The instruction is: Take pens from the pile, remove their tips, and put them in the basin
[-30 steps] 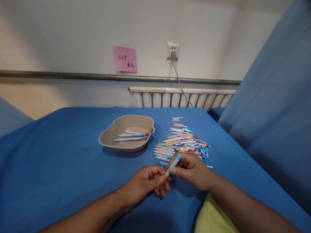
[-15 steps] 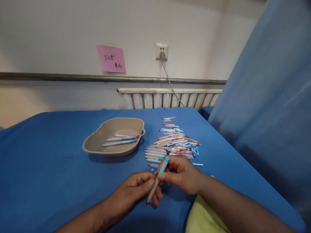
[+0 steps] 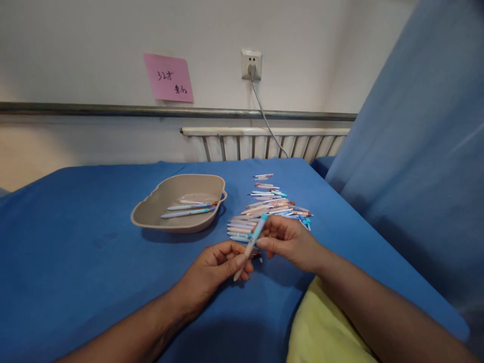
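We look down over a blue cloth (image 3: 75, 252) on a flat surface, with both our hands at the near side, close together. Our left hand (image 3: 223, 264) pinches a slim pen (image 3: 250, 246) between thumb and fingers at its lower half. The pen is held up off the cloth, tilted, its turquoise end up and to the right, its pale tip down and to the left. Our right hand (image 3: 289, 241) curls inward, thumb and fingertips right at the upper barrel; we cannot tell whether they grip it or merely rest against it.

Just beyond our hands lies a loose heap of pens (image 3: 264, 206) in pastel, white, brown and turquoise, running away from us. To its left sits a beige tray (image 3: 138, 222) with a few pens inside, toward its right side. A bit of yellow fabric (image 3: 321, 322) shows below our right forearm. On the wall behind we find a pink note (image 3: 169, 78) and a socket (image 3: 251, 59) with a plugged-in cord (image 3: 263, 112); a blue curtain (image 3: 416, 166) hangs at right.
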Tool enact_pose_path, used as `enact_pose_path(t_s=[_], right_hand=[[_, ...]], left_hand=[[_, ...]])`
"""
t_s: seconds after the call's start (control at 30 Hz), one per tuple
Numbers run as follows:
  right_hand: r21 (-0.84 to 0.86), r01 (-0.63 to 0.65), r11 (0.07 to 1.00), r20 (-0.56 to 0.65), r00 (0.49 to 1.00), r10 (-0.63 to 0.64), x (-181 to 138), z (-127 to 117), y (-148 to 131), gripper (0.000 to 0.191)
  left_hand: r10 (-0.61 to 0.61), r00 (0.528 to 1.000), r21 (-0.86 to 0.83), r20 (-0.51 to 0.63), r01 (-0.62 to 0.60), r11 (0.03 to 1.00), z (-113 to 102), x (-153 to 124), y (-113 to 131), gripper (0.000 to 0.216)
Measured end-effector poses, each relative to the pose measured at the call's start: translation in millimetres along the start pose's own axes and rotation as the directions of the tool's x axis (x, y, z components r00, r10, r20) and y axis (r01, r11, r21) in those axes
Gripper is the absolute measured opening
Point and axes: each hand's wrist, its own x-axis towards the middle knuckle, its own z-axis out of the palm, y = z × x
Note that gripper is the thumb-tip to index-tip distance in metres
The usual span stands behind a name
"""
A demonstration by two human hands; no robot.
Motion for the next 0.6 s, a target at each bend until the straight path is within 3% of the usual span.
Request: enact_pose_path(t_s=[0.13, 0.3, 0.43, 0.6], right_hand=[[-0.221, -0.017, 0.975, -0.122, 0.992, -0.01, -5.2, -44.0, -26.2, 0.026], [-0.495, -0.219, 0.841, -0.045, 0.973, 0.227, -14.6, -89.3, -32.3, 0.02], [-0.642, -0.245, 0.727, 0.042, 0.935, 0.352, -15.9, -92.6, -19.6, 0.009], [-0.786, -0.136, 0.603, 0.057, 0.955, 0.291, -11.2, -84.8, -1.8, 0.006]], left_hand=[[0.01, 0.994, -0.036, -0.109, -0.014, 0.999, -13.0, -0.7, 4.1, 0.017], [-0.02, 0.99, -0.1, -0.14, 0.006, 0.995, -23.1, 1.1, 4.1, 0.019], [-0.06, 0.988, -0.132, -0.141, 0.041, 0.99, -22.7, 2.7, 3.8, 0.026], [-0.02, 0.988, -0.165, -0.155, -0.006, 0.986, -25.1, 5.4, 4.0, 0.014]])
